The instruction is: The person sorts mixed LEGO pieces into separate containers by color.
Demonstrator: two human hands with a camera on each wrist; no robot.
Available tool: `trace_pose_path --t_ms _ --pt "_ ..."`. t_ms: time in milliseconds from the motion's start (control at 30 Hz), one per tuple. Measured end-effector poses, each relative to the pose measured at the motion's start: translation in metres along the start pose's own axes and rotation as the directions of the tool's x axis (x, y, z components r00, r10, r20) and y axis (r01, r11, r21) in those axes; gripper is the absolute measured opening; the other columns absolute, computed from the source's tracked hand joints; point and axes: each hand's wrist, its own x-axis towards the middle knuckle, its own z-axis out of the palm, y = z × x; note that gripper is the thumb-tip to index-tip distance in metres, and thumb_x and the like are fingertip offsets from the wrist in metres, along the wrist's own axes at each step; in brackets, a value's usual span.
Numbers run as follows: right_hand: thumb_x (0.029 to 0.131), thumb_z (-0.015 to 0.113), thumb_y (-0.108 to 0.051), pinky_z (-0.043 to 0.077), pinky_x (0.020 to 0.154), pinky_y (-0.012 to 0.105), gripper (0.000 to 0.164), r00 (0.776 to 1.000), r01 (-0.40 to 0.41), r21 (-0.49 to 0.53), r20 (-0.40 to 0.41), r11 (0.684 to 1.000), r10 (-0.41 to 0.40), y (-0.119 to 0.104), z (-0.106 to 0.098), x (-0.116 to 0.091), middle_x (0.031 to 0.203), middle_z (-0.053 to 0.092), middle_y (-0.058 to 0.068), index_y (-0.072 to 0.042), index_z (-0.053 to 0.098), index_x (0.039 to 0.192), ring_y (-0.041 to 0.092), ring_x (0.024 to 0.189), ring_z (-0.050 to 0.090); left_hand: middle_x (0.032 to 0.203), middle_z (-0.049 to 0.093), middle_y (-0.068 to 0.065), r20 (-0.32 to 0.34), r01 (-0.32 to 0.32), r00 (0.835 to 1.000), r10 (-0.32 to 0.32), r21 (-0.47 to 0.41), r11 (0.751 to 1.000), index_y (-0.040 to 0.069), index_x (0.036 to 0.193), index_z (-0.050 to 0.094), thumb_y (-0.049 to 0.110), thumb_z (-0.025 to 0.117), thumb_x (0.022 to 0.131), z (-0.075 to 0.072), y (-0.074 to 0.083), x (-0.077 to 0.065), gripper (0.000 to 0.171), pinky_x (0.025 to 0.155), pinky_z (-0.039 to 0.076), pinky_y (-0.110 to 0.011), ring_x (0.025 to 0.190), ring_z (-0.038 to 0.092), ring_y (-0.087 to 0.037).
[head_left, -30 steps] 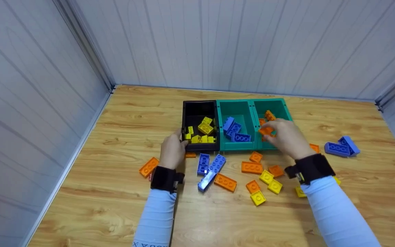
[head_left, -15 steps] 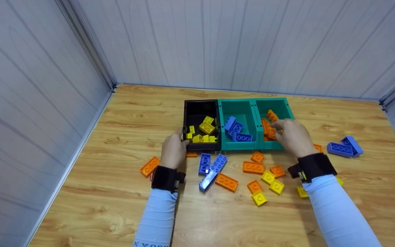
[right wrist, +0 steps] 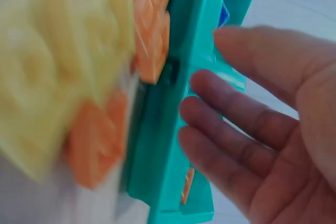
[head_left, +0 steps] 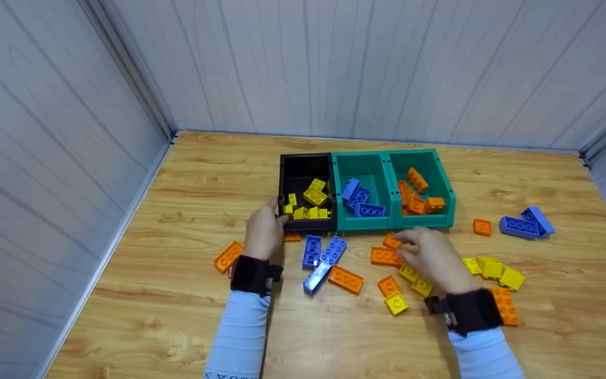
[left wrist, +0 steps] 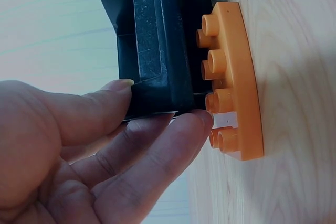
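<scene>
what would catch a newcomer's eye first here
Probably the bright colours in the row of bins: yellow bricks in the black bin on the left, then blue bricks and orange bricks in the two green bins beside it. Next, the hands: the left hand pinches the black bin's near left corner, while the right hand hovers over loose bricks in front.
</scene>
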Motion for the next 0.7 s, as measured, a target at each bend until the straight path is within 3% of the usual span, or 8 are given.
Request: trace_pose_path --t_ms 133,300,600,700 --pt "0.087 0.076 -0.010 0.052 0.087 0.049 0.033 1.000 -0.018 -0.048 0.022 0.999 0.019 -0.007 0.015 -0.010 0.114 0.065 0.017 -0.003 0.070 0.118 0.034 0.102 0.063 0.133 0.060 -0.019 0.005 0.005 1.000 -0.005 -0.001 1.000 0.000 0.145 0.047 0.004 0.063 0.096 0.001 0.001 0.000 0.051 0.084 0.053 -0.039 0.093 0.065 -0.025" --pt "0.084 0.080 -0.010 0.051 0.087 0.050 0.033 1.000 0.006 -0.093 0.006 0.996 -0.005 -0.012 0.026 -0.010 0.114 0.061 0.019 -0.001 0.071 0.114 0.034 0.098 0.061 0.134 0.058 -0.020 0.000 -0.008 1.000 0.008 -0.005 1.000 -0.001 0.145 0.047 0.004 0.063 0.096 -0.001 0.000 -0.001 0.051 0.090 0.051 -0.041 0.106 0.064 -0.030" --pt "0.082 0.081 -0.006 0.048 0.080 0.043 0.024 1.000 0.016 -0.129 -0.002 0.992 -0.017 -0.015 0.032 -0.008 0.097 0.055 0.007 -0.002 0.073 0.104 0.026 0.089 0.052 0.131 0.061 -0.019 -0.013 -0.030 0.999 0.029 -0.022 0.999 0.002 0.143 0.051 0.004 0.064 0.095 -0.001 -0.001 -0.001 0.049 0.097 0.048 -0.043 0.118 0.060 -0.032" --pt "0.080 0.082 -0.006 0.046 0.079 0.042 0.020 0.999 0.034 -0.131 -0.031 0.991 -0.038 -0.013 0.033 -0.009 0.094 0.052 0.005 -0.005 0.073 0.098 0.026 0.088 0.049 0.132 0.060 -0.021 -0.008 -0.031 0.999 0.031 -0.010 0.999 0.001 0.143 0.051 0.004 0.064 0.096 -0.001 0.000 -0.001 0.049 0.094 0.050 -0.042 0.112 0.063 -0.033"
